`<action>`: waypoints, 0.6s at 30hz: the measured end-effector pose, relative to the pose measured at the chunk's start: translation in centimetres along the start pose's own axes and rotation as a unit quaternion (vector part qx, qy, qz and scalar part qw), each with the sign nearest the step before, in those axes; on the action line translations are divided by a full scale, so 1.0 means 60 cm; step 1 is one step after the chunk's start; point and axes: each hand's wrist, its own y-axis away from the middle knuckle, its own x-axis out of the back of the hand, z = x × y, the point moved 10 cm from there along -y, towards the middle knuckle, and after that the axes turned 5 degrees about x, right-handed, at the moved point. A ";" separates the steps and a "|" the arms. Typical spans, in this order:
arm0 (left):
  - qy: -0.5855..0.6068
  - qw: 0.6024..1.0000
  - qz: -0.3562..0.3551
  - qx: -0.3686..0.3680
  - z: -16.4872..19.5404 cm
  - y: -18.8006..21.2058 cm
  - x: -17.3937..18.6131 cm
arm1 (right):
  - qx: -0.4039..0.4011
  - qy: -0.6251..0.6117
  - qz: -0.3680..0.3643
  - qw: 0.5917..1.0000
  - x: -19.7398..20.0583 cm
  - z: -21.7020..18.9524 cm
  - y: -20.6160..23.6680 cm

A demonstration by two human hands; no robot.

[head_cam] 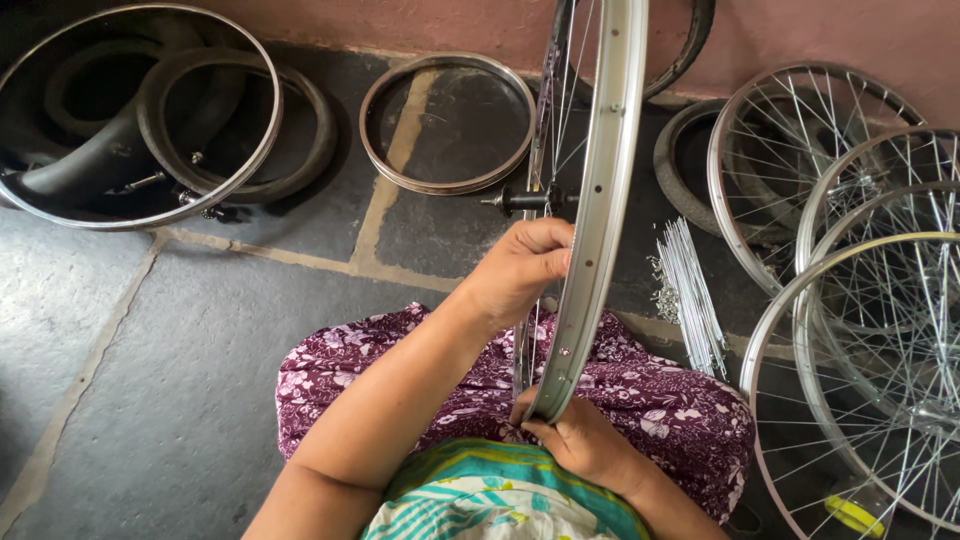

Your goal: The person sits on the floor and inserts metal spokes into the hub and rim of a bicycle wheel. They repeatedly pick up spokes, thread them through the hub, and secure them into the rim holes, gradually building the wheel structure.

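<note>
A silver bicycle wheel rim stands upright on edge over my lap, its spokes running to a black hub and axle on its left side. My left hand reaches in from the left and pinches at the spokes beside the rim. My right hand grips the rim's lower edge near my body. My lap is covered by purple flowered cloth.
A bundle of loose silver spokes lies on the stone floor to the right. Several spoked wheels lean at the right. A bare small rim lies ahead; a larger rim with black tyres and inner tubes lies far left.
</note>
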 end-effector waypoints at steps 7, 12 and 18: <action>-0.037 0.999 0.026 0.012 0.002 0.009 0.012 | -0.043 -0.006 -0.023 0.999 -0.003 0.010 0.007; -0.010 0.999 0.030 0.008 0.006 0.013 0.007 | 0.007 -0.088 0.081 0.993 0.059 0.096 0.065; -0.005 1.000 0.016 0.004 0.014 0.010 -0.007 | -0.176 0.178 0.366 0.896 0.337 0.403 0.165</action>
